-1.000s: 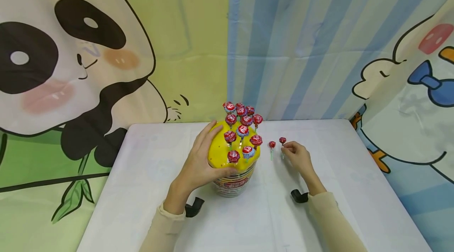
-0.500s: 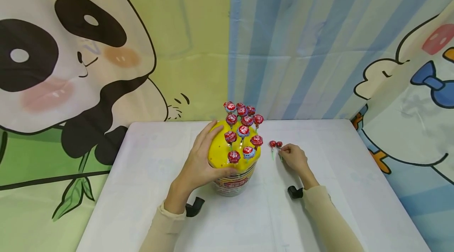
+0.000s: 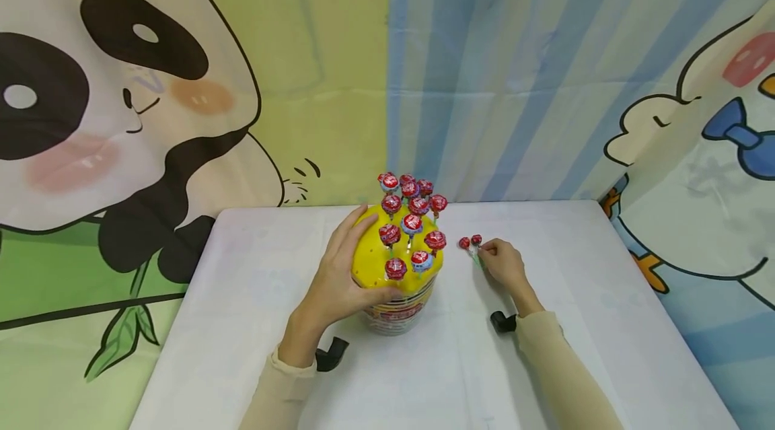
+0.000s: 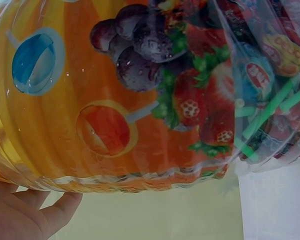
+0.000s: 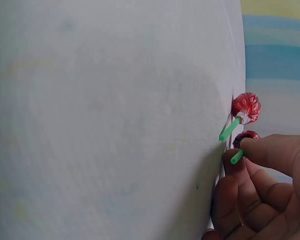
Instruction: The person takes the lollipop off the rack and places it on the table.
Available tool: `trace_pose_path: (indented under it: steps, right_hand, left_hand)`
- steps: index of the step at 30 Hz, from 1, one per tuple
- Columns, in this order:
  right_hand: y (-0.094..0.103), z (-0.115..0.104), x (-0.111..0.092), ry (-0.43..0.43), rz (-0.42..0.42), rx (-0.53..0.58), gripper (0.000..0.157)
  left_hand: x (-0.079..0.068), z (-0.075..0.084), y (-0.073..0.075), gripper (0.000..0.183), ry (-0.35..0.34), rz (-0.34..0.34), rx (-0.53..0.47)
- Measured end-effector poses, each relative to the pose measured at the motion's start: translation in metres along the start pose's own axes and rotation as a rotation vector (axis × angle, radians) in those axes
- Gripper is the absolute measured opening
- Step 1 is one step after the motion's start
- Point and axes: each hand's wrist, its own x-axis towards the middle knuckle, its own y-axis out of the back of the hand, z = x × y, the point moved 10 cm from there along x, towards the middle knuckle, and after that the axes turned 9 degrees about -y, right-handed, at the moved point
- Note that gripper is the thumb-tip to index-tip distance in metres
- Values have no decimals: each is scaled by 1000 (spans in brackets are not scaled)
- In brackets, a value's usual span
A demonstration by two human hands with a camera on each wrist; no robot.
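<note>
Holding the yellow top point(image 3: 371, 262) of a clear ribbed jar point(image 3: 393, 326) with the left hand point(image 3: 333, 289), laying the thumb across the near side, wrapping the fingers round the left edge. Standing upright, that jar, near the middle of the white table point(image 3: 605, 329), and showing a bunch of lollipops point(image 3: 412, 224) poking up through the yellow top, all in shiny wrappers, mostly red.

And over to the right, grasping a small red lollipop point(image 3: 476, 239) with the right hand point(image 3: 507, 270), pinching the stick between thumb and fingertip, folding the other fingers underneath! Spotting a second lollipop point(image 3: 464, 242) lying just beside it on the table, showing a green stick point(image 5: 230, 129) in the right wrist view.

Switching to the left wrist, getting a close look at the orange label point(image 4: 55, 115), picking out printed grapes point(image 4: 135, 45) and printed strawberries point(image 4: 217, 100). Glimpsing more wrapped candies point(image 4: 255, 80) with green sticks through the clear wall beyond the label.

Taking in the backdrop too: finding a big cartoon panda point(image 3: 200, 46) on the left, blue stripes point(image 3: 451, 66) in the middle, a blue bow tie point(image 3: 742, 135) on the right.
</note>
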Motion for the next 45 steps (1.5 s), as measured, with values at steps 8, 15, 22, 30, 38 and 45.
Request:
trace_pose_path:
  steps: [8, 15, 22, 30, 38, 45]
  right_hand:
    - [2, -4, 3, 11, 9, -19, 27]
    - [-4, -4, 0, 26, -6, -66, 25]
    - [-5, -4, -3, 31, 5, -72, 30]
    - [-2, -6, -9, 41, 24, -37, 30]
    - [29, -49, -42, 252, 171, 150, 21]
    - [67, -132, -115, 550, 5, 494, 19]
  left_hand:
    - [-1, -1, 0, 107, 7, 1, -7]
    - [-1, 0, 0, 106, 2, 4, -5]
    - [-1, 0, 0, 105, 3, 2, -11]
    - [-1, 0, 0, 104, 16, 0, -13]
    - [0, 0, 1, 106, 10, 2, -15]
    - [0, 0, 1, 106, -3, 10, -14]
